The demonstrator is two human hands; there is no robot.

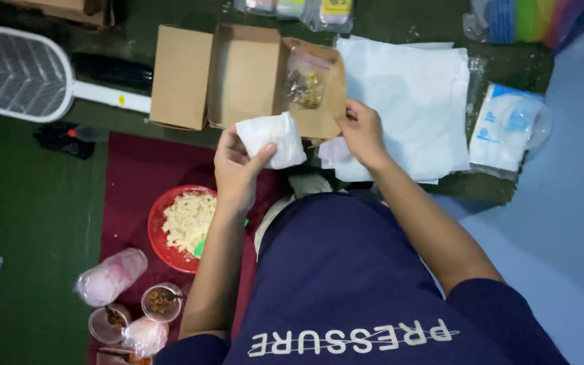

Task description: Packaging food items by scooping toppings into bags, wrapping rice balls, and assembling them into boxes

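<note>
Two bare hands: left hand (236, 172), right hand (363, 133). One white folded paper wad (273, 139). One open brown cardboard box (238, 74). One red round plastic bowl (160, 230) of pale chips. One white mesh racket-shaped swatter (21, 73). One stack of white paper sheets (414, 101). Three small clear plastic cups (160, 302), roughly.

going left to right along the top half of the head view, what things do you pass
white racket-shaped swatter → open brown cardboard box → left hand holding a folded white packet → right hand → stack of white sheets → white and blue plastic package
</note>
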